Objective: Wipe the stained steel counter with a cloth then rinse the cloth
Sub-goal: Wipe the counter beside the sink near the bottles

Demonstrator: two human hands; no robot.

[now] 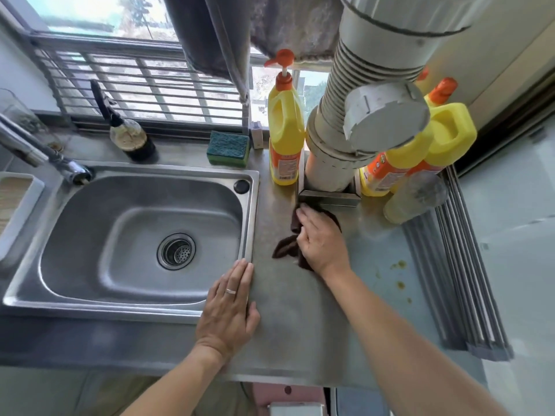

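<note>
A dark brown cloth [285, 247] lies bunched on the steel counter [300, 319], just in front of the base of a wide white pipe. My right hand [321, 238] presses down on the cloth with its fingers stretched toward the pipe base. My left hand [231, 307] lies flat on the counter at the sink's right rim, holding nothing. Brownish-yellow stains [398, 265] dot the counter to the right of the cloth. The steel sink [99, 298] with its drain strainer [176, 251] is to the left, and the tap [39, 154] reaches over its back left corner.
The white ribbed pipe [354, 124] rises from a steel collar behind the cloth. Yellow detergent bottles stand on both sides of it [283, 130] [420, 151]. A sponge [228, 148] and a dark bottle [132, 139] sit behind the sink. A rolled drying rack [459, 265] lines the right edge.
</note>
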